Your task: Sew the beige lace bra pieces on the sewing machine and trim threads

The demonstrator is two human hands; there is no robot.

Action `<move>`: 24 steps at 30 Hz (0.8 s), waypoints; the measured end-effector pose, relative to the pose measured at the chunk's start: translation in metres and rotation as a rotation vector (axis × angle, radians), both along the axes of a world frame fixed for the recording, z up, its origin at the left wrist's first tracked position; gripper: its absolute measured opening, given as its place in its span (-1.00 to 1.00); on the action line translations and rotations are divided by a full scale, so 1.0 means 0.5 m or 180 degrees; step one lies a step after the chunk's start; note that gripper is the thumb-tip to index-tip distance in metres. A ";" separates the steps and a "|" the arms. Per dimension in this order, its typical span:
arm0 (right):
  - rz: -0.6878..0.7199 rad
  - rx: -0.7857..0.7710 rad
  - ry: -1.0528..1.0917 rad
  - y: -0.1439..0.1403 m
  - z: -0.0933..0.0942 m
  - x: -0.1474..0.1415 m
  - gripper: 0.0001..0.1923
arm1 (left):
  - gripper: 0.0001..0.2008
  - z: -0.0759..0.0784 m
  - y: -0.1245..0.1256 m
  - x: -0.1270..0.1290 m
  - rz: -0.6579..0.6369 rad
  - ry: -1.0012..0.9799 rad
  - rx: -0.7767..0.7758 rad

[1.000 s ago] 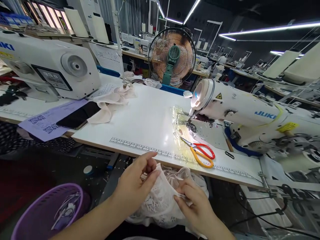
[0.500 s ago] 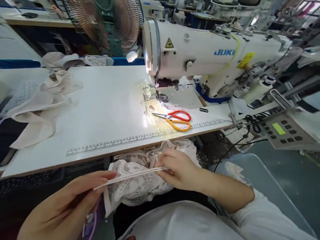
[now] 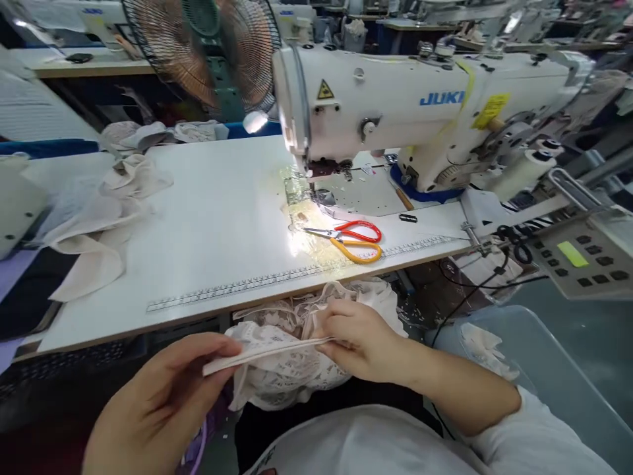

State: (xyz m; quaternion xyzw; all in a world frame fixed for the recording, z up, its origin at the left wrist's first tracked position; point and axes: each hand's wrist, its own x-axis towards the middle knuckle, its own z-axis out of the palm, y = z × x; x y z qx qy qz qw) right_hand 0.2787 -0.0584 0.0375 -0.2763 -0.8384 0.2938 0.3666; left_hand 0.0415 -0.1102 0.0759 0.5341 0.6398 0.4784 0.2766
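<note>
A pale lace garment point(image 3: 291, 366) lies bunched over my lap, just below the table edge. My left hand point(image 3: 182, 376) pinches one end of its light edge band between thumb and fingers. Farther along the same band, my right hand point(image 3: 353, 336) is closed on the fabric. Between them the band runs nearly straight, and the lace hangs beneath it. On the white table point(image 3: 212, 198), scissors point(image 3: 346, 239) with one red and one orange handle lie with their tips toward the left, beyond both hands.
A white sewing machine point(image 3: 395, 105) stands across the back right, its lamp lit. Cut fabric pieces point(image 3: 103, 218) lie at the table's left. A printed ruler point(image 3: 247, 284) follows the front edge. A control panel point(image 3: 583, 257) and clear plastic bin point(image 3: 539, 343) are at right.
The head view has shifted slightly. My left hand has come a little closer to my right hand, and the band between them has turned, now showing a broader flat face at the left end.
</note>
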 end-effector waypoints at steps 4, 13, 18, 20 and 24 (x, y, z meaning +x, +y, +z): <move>-0.0027 -0.0290 -0.0037 -0.011 -0.010 0.012 -0.91 | -0.84 0.008 0.010 0.005 -0.0595 0.0196 -0.0118; 0.0018 -0.0302 -0.0106 -0.020 -0.030 0.023 -0.88 | -0.84 0.016 0.023 0.009 -0.1377 0.0505 0.0630; 0.0028 -0.0215 -0.0093 -0.018 -0.027 0.025 -0.86 | -0.77 0.007 0.018 -0.004 -0.1483 0.1400 0.1266; 0.0022 -0.0161 -0.0046 -0.018 -0.026 0.025 -0.86 | -0.77 -0.001 0.014 -0.011 -0.1401 0.1794 0.1702; 0.0004 -0.0055 0.0014 -0.020 -0.025 0.025 -0.86 | -0.85 -0.003 0.005 -0.009 -0.1196 0.1760 0.1838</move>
